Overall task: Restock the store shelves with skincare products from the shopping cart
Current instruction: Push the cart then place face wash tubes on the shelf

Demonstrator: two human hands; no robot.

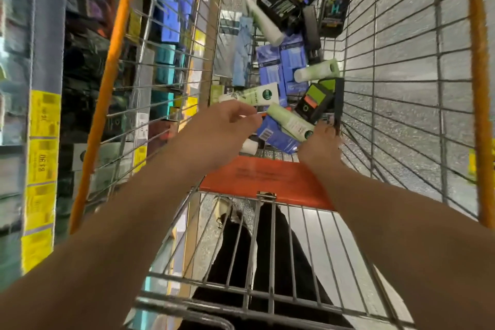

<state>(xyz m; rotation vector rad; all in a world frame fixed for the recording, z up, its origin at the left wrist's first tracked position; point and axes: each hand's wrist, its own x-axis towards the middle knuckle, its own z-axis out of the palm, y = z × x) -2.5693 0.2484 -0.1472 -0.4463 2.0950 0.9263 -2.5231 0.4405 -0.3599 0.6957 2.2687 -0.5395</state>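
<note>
Both hands reach into a wire shopping cart (401, 61) of skincare products beside store shelves (45, 120).

Yellow price tags (42, 118) line the shelves at 9 o'clock. The left hand (222, 128), arm stretched forward, curls its fingers and pinches the crimped end of a pale green-and-white tube (254, 95) whose long axis runs from 9 to 3 o'clock, cap end hidden behind the hand. Just right, a second green tube (290, 122) slants from 11 to 5 o'clock on blue boxes (278, 69). The right hand (321, 142) is knuckles-up at that tube's lower end; whether it grips cannot be told. Black boxes (294, 0) lie at 12 o'clock.
</note>
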